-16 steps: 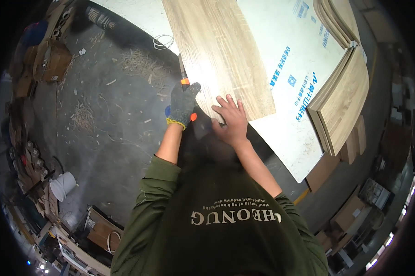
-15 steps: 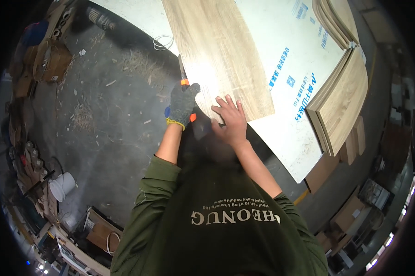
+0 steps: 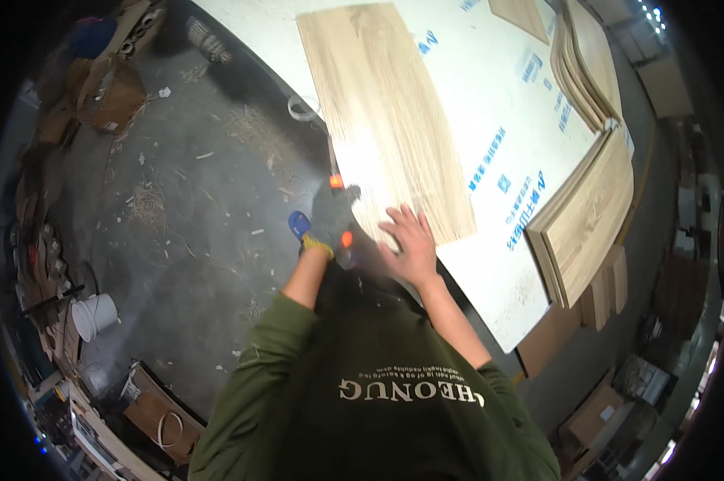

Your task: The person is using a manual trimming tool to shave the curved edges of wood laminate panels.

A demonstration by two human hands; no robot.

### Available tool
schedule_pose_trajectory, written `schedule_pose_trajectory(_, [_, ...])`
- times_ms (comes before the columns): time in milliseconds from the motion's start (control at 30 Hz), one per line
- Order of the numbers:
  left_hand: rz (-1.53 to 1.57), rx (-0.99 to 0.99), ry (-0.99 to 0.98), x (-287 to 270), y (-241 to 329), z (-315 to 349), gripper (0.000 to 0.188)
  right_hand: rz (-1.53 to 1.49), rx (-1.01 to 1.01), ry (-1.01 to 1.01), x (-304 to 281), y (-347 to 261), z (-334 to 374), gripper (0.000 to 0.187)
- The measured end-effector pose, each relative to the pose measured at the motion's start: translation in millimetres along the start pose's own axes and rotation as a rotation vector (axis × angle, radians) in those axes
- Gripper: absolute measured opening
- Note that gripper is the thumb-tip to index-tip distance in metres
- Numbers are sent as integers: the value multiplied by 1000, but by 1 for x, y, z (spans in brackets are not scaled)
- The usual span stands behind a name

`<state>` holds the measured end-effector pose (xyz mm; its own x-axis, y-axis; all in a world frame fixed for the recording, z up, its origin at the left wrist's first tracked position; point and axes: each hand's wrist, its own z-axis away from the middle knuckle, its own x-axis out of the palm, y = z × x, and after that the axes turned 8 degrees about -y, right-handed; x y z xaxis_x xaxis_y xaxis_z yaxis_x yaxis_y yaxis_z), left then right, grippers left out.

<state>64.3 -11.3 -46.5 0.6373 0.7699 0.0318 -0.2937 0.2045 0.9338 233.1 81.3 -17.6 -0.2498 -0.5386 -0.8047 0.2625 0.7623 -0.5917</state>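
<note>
A curved-edged, wood-grain board (image 3: 394, 112) lies on the white sheet-covered table (image 3: 490, 297). Its near end reaches to the table's edge, in front of my body. Bare and with fingers spread, my right hand (image 3: 412, 247) rests flat on the board's near end. My left hand (image 3: 330, 215), in a dark grey glove with a yellow cuff, is closed around a long file-like tool (image 3: 336, 182) with orange marks on its handle. The tool's narrow flat blade runs along the board's left edge. Glove and shadow partly hide the handle.
Stacked curved wooden boards (image 3: 590, 212) stand at the table's right side. A white coil (image 3: 302, 108) sits at the table's left edge. Shavings (image 3: 149, 204) litter the grey floor. Farther left are a white bucket (image 3: 95, 316) and a cardboard box (image 3: 113, 96).
My view has shifted, so the board, table and both hands appear lower and the board's far end shows. Left hand stays on the tool at the edge, right hand on the board.
</note>
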Motion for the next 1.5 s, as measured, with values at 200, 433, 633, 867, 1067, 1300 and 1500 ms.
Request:
schedule_pose_trajectory(200, [-634, 121, -27, -1, -7, 70, 40, -43, 62, -185, -30, 0, 21, 66])
schedule_pose_trajectory(433, [-949, 229, 235, -51, 14, 31, 42, 166, 46, -343, 2, -39, -87, 96])
schedule_pose_trajectory(633, [-1139, 114, 221, -60, 53, -2, 37, 237, 28, -283, 21, -49, -116, 84])
schedule_pose_trajectory(867, [-1214, 200, 265, -68, 44, -14, 36, 219, 27, -252, 23, -49, -116, 84])
schedule_pose_trajectory(1067, [-1325, 224, 270, -74, 37, -20, 37, 217, -2, -222, 24, -46, -114, 85])
schedule_pose_trajectory(1300, [-1300, 195, 271, -75, 45, -24, 37, 194, -14, -207, 25, -44, -113, 86])
schedule_pose_trajectory(1500, [-1274, 263, 315, -86, 42, -39, 39, 219, -15, -217, 26, -45, -114, 87])
